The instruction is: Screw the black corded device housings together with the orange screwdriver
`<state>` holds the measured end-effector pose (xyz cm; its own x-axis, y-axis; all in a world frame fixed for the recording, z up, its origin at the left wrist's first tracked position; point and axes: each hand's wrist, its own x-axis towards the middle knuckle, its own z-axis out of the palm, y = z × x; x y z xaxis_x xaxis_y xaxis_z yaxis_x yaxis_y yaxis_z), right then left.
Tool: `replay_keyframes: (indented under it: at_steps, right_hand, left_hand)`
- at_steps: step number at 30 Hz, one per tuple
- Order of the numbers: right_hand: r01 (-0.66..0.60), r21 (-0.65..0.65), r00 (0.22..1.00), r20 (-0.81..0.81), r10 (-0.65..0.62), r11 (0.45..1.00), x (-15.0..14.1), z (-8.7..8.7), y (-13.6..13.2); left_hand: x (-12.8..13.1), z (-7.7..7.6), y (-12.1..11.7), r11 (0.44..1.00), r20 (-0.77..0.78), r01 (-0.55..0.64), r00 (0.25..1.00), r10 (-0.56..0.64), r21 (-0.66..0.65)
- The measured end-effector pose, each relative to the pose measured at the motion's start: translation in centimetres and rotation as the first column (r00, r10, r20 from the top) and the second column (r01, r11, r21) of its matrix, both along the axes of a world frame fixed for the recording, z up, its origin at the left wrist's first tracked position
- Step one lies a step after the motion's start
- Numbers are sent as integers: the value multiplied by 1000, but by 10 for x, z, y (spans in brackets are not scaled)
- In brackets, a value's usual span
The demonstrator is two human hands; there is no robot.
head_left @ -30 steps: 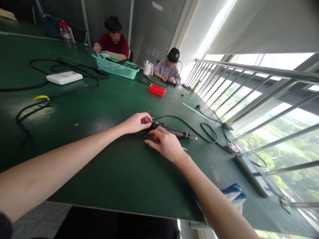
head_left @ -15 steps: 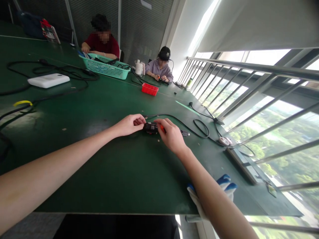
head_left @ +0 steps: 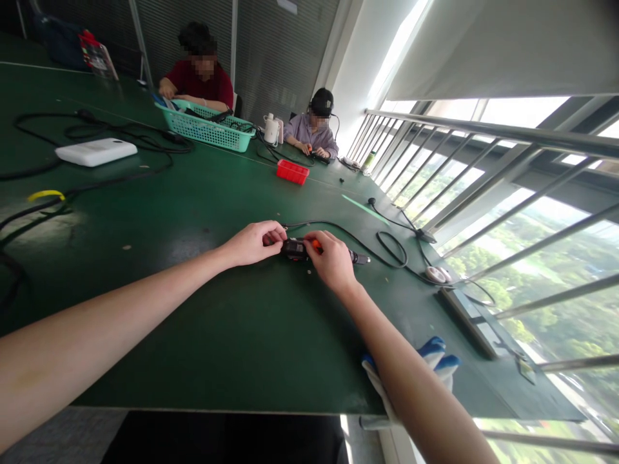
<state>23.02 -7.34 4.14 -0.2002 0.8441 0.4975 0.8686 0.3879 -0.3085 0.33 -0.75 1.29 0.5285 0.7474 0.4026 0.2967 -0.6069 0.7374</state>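
A slim black-and-orange corded power tool [head_left: 295,249] lies on the green table, with a metal tip pointing right. Its exact kind is hard to make out. My left hand [head_left: 258,243] is closed, thumb and fingers pinched at the tool's left end, near where the cord [head_left: 333,225] comes away. Over the orange part, my right hand [head_left: 333,258] is closed with its fingertips on the tool's body, hiding its middle. The tool's black nose sticks out past the right hand.
White-and-blue gloves [head_left: 432,361] lie under my right forearm. Farther off are a red tray [head_left: 293,172], a teal basket [head_left: 207,132], a white box-shaped device [head_left: 97,152] and black cables. Two people sit across the table. A metal railing [head_left: 483,134] runs along the right.
Both hands stay at the tool with nearly the same grip. The whole view has shifted very slightly; nothing has been let go.
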Motion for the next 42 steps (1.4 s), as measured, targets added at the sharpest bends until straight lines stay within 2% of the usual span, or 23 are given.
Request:
replay_keyframes:
  at_steps: [3,5,8,11,14,17,20,26,37,40,42]
  right_hand:
    - [-6,-24,999,50,8,1000,2,3,-3]
    - [25,17,997,73,-26,1000,5,6,-5]
    - [14,190,998,51,-25,982,10,16,-10]
    - [-79,354,996,-8,87,932,14,27,-16]
    - [-77,445,975,-153,160,892,11,32,-24]
    - [-133,437,921,-278,274,890,0,26,-31]
    - [-201,367,893,-312,323,908,-12,19,-34]
    - [-151,232,931,-292,218,961,-17,11,-31]
    - [-129,241,973,-155,170,962,-15,18,-36]
    - [-102,279,984,-110,137,955,-14,18,-35]
    - [-52,334,996,-49,72,941,-14,18,-33]
  left_hand:
    - [0,0,1,1000,-9,4,1000,-4,-4]
    - [-1,1,1,1000,-12,13,1000,-13,-21]
    - [-2,2,2,999,-27,40,999,-41,-36]
    - [-3,4,1,997,-52,67,996,-69,-35]
    - [-4,5,-1,997,-72,69,995,-71,-26]
    - [-3,5,-2,998,-85,62,994,-61,-2]
    - [-3,4,-1,998,-94,58,994,-56,18]
    - [-3,2,0,998,-95,55,994,-53,24]
    - [-2,1,-1,998,-91,55,995,-51,35]
    - [-2,0,-1,998,-96,47,994,-43,37]
    - [-3,0,-1,999,-95,42,995,-39,34]
